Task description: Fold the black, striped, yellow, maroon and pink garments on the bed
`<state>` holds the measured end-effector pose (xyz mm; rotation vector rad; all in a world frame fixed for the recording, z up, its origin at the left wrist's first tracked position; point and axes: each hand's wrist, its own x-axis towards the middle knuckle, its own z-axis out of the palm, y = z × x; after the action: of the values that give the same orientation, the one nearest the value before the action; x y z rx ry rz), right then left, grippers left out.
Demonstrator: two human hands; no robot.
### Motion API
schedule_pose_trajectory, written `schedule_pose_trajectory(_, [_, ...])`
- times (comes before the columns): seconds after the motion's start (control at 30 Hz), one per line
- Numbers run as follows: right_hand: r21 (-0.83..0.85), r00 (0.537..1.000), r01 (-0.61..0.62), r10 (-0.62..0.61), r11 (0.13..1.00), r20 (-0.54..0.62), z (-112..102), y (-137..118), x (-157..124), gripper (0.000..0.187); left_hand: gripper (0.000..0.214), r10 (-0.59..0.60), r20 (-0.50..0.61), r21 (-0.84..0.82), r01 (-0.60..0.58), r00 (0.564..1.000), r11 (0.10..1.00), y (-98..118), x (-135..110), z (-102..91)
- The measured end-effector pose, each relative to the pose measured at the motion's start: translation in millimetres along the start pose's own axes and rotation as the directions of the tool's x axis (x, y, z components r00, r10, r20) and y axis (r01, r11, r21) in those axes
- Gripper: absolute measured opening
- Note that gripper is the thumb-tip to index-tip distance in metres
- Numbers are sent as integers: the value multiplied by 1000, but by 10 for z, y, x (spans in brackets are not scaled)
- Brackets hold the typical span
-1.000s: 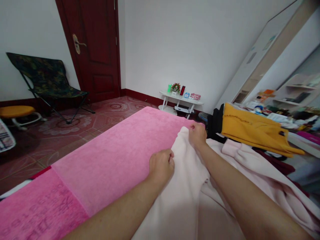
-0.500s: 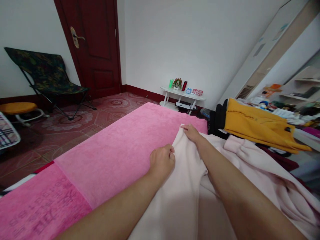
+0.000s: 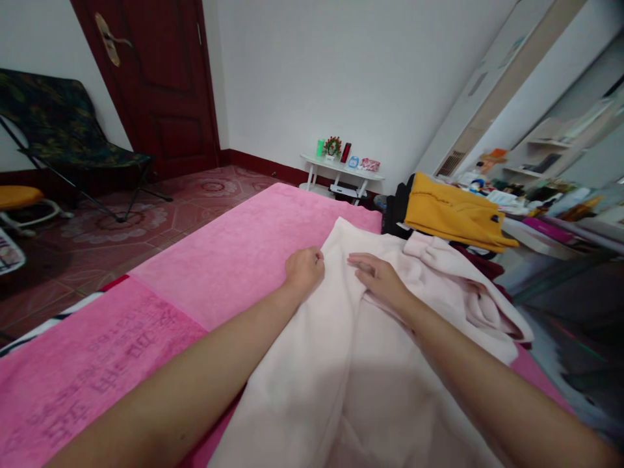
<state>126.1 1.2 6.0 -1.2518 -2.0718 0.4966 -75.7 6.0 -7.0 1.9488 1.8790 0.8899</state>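
A pale pink sweatshirt (image 3: 312, 370) lies spread over the pink bedding, its far corner laid flat. One sleeve with a ribbed cuff is bunched at the right. My left hand (image 3: 305, 270) is closed at the garment's left edge, with the fabric pinched between thumb and fingers. Just right of it, my right hand (image 3: 379, 278) rests over the cloth near a fold. Its fingers are stretched out and hold nothing.
Pink bedding (image 3: 234, 253) covers the surface, with dark print at the near left. A folded yellow garment (image 3: 448, 211) sits on dark clothes at the right, beside a cluttered desk (image 3: 526, 227). Beyond stand a small white table (image 3: 341, 168), a red-brown door (image 3: 170, 78) and a camouflage chair (image 3: 58, 130).
My right hand has let go of the sweatshirt's far corner and drawn back toward me. The corner now lies down. My left hand stays on the left edge. The view has shifted.
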Motion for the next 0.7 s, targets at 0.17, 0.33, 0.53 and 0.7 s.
schedule_pose_trajectory(0.17, [-191,993,112,-104,975,53,125,-201,-520,41,27,14,2,4,-14,1000,1000,2,-25,-28])
schedule_pose_trajectory(0.33, [-359,988,122,-78,925,133,184,-172,-622,41,39,139,103,-16,-139,985,990,-109,-153,-106])
schedule_pose_trajectory(0.53, [-391,986,163,-139,906,90,183,-187,-633,39,30,452,278,-52,-457,847,888,-311,-593,-496])
schedule_pose_trajectory(0.7, [-478,995,57,-12,876,98,242,-298,-738,44,41,440,394,-150,-416,807,897,-450,-963,-904])
